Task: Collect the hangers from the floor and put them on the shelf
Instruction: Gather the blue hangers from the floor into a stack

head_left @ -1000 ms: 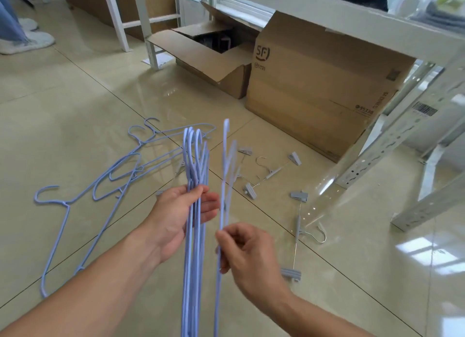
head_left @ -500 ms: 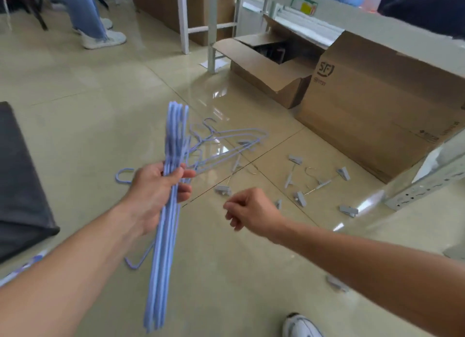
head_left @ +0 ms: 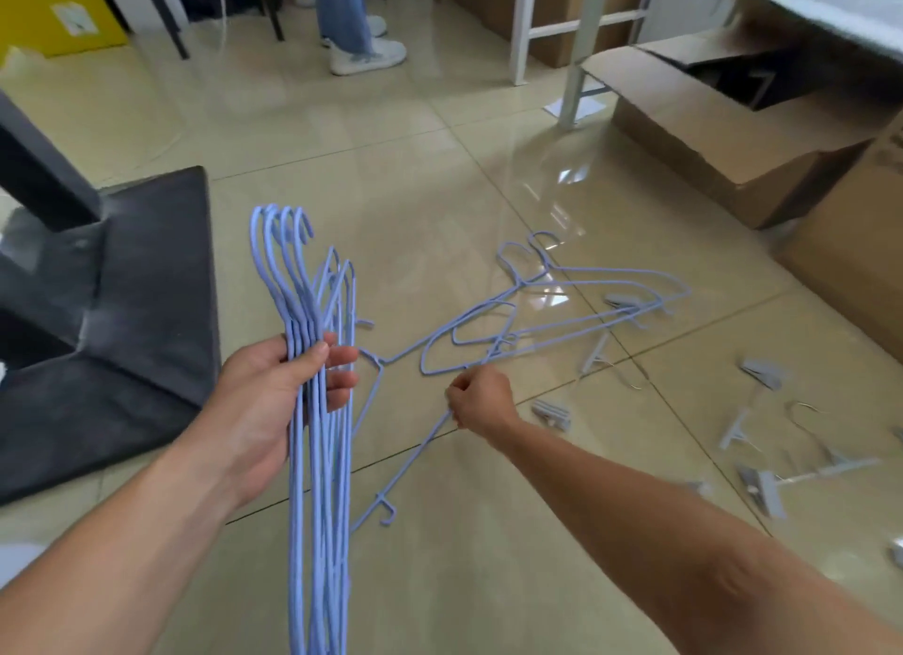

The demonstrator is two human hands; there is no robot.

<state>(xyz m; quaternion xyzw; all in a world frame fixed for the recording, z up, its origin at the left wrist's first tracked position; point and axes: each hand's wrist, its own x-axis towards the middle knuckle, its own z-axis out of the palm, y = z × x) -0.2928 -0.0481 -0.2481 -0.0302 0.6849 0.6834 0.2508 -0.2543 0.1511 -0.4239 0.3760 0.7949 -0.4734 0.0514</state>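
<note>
At centre left, a bundle of blue wire hangers [head_left: 317, 459] stands nearly upright in the left hand [head_left: 273, 400]; long axis runs bottom edge to upper centre, hooks at the top curling right. Left fingers [head_left: 342, 361] wrap the bundle from behind, thumb pressed across the front, wires squeezed together.

Just right of it, one more blue hanger [head_left: 405, 464] lies slanted on the tile floor [head_left: 440, 165], its thin bar running from a small hook low near the bundle up toward the right hand [head_left: 481, 400]. Right hand is curled into a loose fist over that bar; fingers closed, seemingly pinching the wire, though the contact itself is hidden under the knuckles.

Beyond the right hand, a tangle of blue hangers [head_left: 552, 317] lies flat on the floor, long axes running left-right, hooks pointing up-frame. Grey clip hangers [head_left: 752, 473] are scattered to the right, well apart from the bundle.

Left: dark grey base of some stand [head_left: 146, 287]. Upper right: open cardboard box [head_left: 708, 121], white metal frame legs [head_left: 581, 43]. Top centre: another person's legs and white shoes [head_left: 366, 53].
</note>
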